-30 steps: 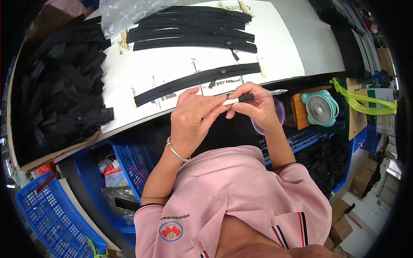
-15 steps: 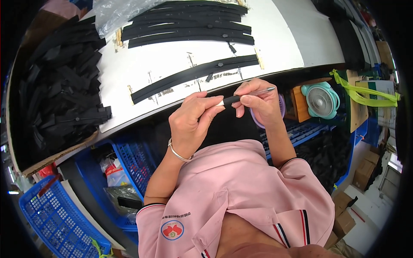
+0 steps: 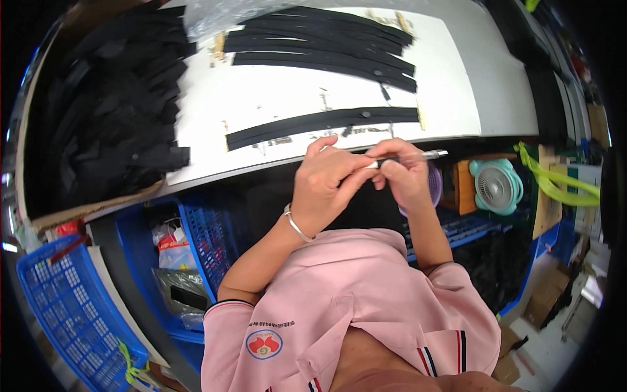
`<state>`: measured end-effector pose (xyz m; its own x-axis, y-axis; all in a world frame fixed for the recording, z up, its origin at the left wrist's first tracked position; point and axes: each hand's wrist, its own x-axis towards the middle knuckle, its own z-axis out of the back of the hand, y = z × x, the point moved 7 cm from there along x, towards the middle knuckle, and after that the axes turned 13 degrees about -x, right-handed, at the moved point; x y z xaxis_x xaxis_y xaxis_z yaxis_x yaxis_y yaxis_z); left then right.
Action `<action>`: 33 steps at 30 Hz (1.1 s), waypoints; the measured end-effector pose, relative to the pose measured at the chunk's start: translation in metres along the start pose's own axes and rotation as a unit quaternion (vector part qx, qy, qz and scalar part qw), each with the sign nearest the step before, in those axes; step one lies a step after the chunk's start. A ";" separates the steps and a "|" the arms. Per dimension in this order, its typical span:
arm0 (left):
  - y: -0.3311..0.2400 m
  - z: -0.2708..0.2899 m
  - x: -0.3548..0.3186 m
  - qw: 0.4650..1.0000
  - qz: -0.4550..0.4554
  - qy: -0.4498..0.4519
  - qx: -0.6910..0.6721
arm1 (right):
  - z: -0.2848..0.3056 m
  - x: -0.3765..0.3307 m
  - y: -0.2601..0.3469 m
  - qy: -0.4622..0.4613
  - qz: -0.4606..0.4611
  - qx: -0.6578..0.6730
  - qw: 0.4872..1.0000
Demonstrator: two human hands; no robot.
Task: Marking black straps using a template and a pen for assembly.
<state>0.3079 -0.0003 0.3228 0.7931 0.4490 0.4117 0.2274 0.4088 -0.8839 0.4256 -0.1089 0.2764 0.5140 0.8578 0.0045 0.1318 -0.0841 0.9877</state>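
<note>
Left hand (image 3: 326,181): fingertips pinched at the white end of the pen (image 3: 432,155). Right hand (image 3: 406,172), just beside: fingertips closed on the dark section, likely the best hold; probably light, stiff, slick. Beyond both: black strip (image 3: 313,124).

Pale floor (image 3: 534,332) shows right of the light-grey worktable (image 3: 501,91).

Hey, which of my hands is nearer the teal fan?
Your right. The right hand is left of the teal fan, apart from it; the left hand is farther left.
</note>
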 end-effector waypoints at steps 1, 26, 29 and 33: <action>0.001 0.002 0.001 1.000 -0.013 0.008 0.013 | 0.005 0.004 -0.001 0.011 -0.016 -0.044 0.999; 0.027 0.196 -0.051 0.845 0.086 -0.028 0.527 | 0.080 0.080 -0.020 -0.100 0.030 -0.198 0.975; 0.024 0.240 -0.066 0.793 0.104 -0.056 0.597 | 0.080 0.084 -0.019 -0.112 0.035 -0.157 0.981; 0.026 0.243 -0.048 0.818 0.057 -0.049 0.570 | 0.084 0.083 -0.021 -0.114 0.033 -0.143 0.983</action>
<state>0.1379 0.1821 0.3337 0.7109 0.5744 0.4058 -0.5638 0.8104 -0.1593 0.5369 -0.0790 0.2431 0.6943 0.7165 0.0669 -0.1348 0.0381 0.9901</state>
